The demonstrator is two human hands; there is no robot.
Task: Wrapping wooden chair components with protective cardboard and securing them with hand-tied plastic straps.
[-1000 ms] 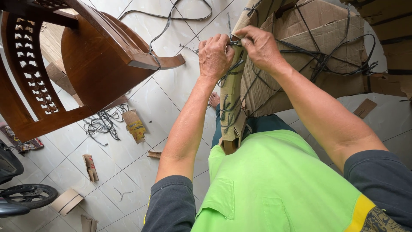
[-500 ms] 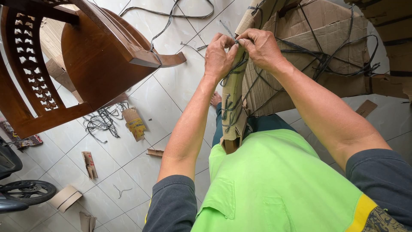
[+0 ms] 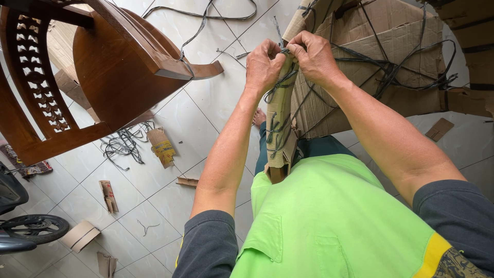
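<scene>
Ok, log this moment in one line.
left hand: pinching string | right hand: pinching string | item: cardboard-wrapped piece | nearby: wooden chair

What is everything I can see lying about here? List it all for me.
Cardboard-wrapped piece: one, brown, upper right, bound with cord.
Dark cord: many strands, blackish, round the cardboard, pinched at the top edge by both hands.
Wooden chair: one, dark brown, upper left, tipped over.
Loose cord bundle: one, dark, on the floor under the chair.
Cardboard scraps: several, brown, scattered on the floor at lower left.
Wheel: one, black, far left edge.
Tiled floor: white, under everything.
Green shirt: one, bright green with grey sleeves, bottom centre.
Left hand: on the cord.
Right hand: on the cord beside it.
</scene>
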